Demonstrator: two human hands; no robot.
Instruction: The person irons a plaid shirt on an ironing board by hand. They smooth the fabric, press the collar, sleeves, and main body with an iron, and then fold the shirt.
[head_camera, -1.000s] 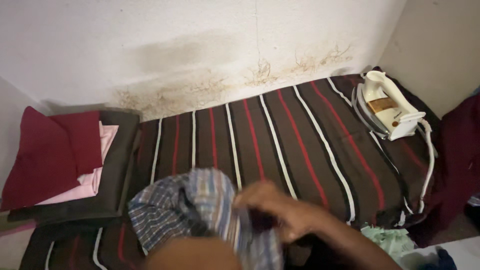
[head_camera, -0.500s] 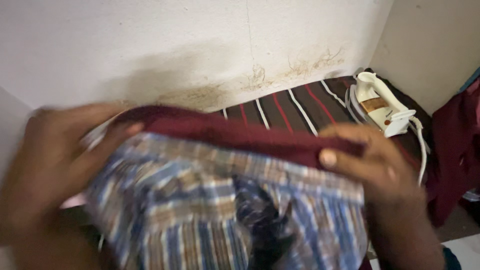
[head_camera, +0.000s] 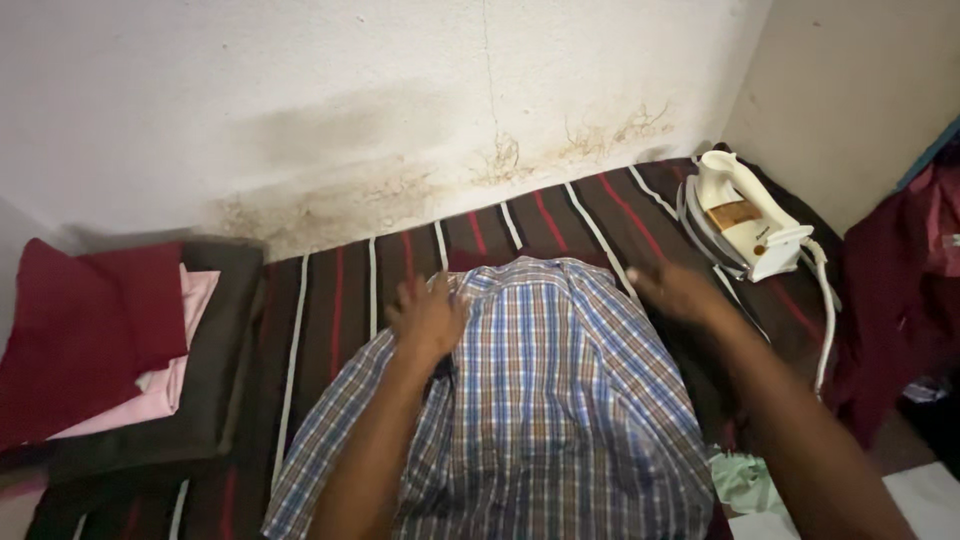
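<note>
A blue, brown and white checked shirt (head_camera: 560, 400) lies spread over a dark striped cloth (head_camera: 340, 300) that covers a low surface against the wall. My left hand (head_camera: 428, 318) rests flat on the shirt near its upper left edge, fingers apart. At the shirt's upper right edge is my right hand (head_camera: 678, 292), blurred; whether it grips the fabric is unclear.
A white electric iron (head_camera: 738, 215) stands on the striped cloth at the far right, its cord hanging down. Folded red and pink clothes (head_camera: 100, 330) are stacked on a dark cushion at the left. Maroon clothing (head_camera: 900, 300) hangs at the right. A light green cloth (head_camera: 745, 480) lies lower right.
Half a second ago both hands held the checked shirt up in front of the camera. Now the shirt lies spread on the striped cloth and my hands are on its upper edge.
</note>
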